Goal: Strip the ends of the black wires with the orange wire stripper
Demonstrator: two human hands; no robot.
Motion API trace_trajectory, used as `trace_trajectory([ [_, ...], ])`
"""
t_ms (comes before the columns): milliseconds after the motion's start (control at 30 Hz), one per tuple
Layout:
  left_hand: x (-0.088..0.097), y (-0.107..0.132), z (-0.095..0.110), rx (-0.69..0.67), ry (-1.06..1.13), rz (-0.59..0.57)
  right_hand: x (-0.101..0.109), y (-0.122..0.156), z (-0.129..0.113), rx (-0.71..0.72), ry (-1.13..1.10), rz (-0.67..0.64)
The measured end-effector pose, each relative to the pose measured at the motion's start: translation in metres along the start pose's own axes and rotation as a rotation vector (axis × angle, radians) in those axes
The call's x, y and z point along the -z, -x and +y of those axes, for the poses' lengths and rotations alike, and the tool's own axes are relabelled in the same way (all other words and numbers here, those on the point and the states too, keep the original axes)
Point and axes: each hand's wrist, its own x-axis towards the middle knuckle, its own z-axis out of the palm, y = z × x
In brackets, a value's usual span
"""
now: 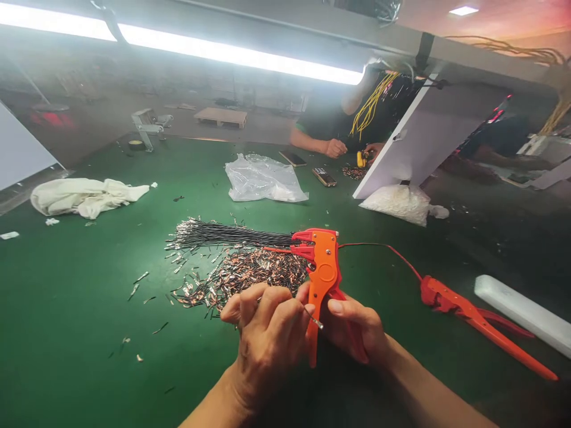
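Note:
My right hand (359, 327) is wrapped around the handles of an orange-and-red wire stripper (325, 261), which stands upright with its jaws facing left. Close beside it, my left hand (270, 333) is closed on a thin dark wire, whose metal terminal (317, 323) sticks out to the right in front of the stripper's handle. Behind the hands lies a heap of short cut wire pieces (263, 270), black and copper-coloured. A bundle of long black wires (223, 233) with metal ends at the left lies just past the heap, its right end behind the stripper's jaws.
A second orange wire stripper (477, 315) lies at the right by a white bar (521, 309). Farther back are a clear plastic bag (265, 178), phones (324, 176), a white cloth (89, 197), a bag of white pieces (397, 202) and an upright panel (428, 131). A co-worker's hands (335, 148) are beyond.

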Motion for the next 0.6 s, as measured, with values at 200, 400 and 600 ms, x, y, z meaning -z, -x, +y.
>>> trace_trajectory([
  [200, -0.001, 0.006, 0.0, -0.015, -0.016, -0.001, 0.001, 0.0, 0.0, 0.006, 0.013, 0.044],
  [400, -0.002, 0.011, -0.001, -0.051, 0.027, -0.03, -0.002, -0.002, 0.002, -0.021, 0.0, 0.062],
  [600, -0.003, 0.014, -0.001, -0.08, 0.012, 0.012, -0.004, 0.001, 0.0, -0.031, 0.0, 0.07],
])
